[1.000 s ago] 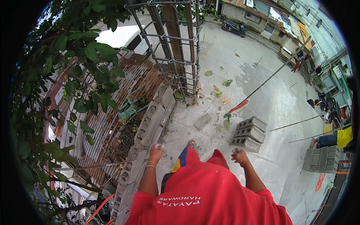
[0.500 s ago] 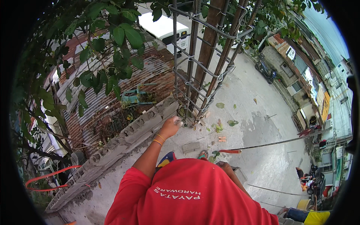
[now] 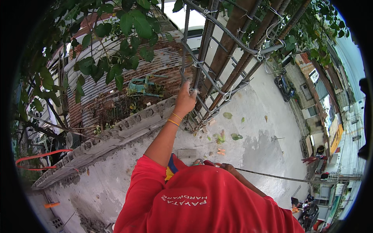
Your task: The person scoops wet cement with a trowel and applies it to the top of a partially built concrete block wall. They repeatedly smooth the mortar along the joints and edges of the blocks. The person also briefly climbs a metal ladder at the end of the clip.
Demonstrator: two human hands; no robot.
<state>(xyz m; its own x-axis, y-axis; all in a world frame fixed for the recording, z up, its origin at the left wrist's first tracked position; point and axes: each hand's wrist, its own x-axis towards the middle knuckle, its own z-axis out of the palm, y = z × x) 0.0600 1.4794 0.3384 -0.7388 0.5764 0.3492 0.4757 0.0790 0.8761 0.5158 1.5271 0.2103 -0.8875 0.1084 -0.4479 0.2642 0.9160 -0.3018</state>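
Observation:
My left hand (image 3: 185,100), with two yellow bands on its wrist, reaches up to the near left corner of a tied rebar column (image 3: 223,87). Its fingers close around a steel bar (image 3: 185,54) there, beside a pale wire tie (image 3: 195,91). The column has ribbed upright bars, bent steel ties and a brown plank (image 3: 229,42) inside. My right hand (image 3: 227,167) is low in front of my red shirt (image 3: 210,190). Its fingers look curled; a small orange bit shows beside them, and what they hold is mostly hidden.
A low hollow-block wall (image 3: 105,139) runs left from the column's foot. Beyond it are a rusty corrugated roof (image 3: 116,73) and a green plastic chair (image 3: 143,86). A loose block (image 3: 187,153) lies near my feet. Leafy branches (image 3: 101,66) hang at upper left.
My left hand has risen from the column's foot beside the wall end to a bar higher up. The view has shifted, and the column looks nearer. My right hand stays low by my body.

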